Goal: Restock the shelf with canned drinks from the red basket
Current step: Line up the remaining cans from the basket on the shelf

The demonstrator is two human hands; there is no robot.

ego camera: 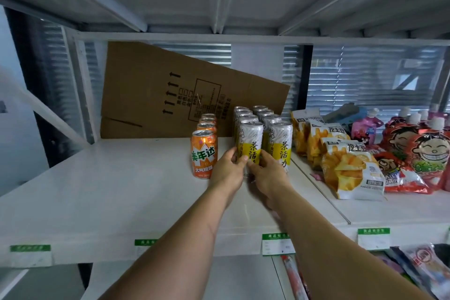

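Silver can (250,140) with a yellow band of black characters stands upright on the white shelf (121,178), gripped low by left hand (227,168) and right hand (266,173).

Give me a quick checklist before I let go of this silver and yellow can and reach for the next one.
1. Both hands on the front silver and yellow can: ok, left hand and right hand hold its lower part.
2. Can upright: ok.
3. Can seated flat on the shelf: cannot tell, the hands hide its base.
4. In line with its row: ok, it heads the left silver row.
5. Clear of the front orange can: ok, a gap shows between them.
6. Red basket within reach: cannot tell, not in view.
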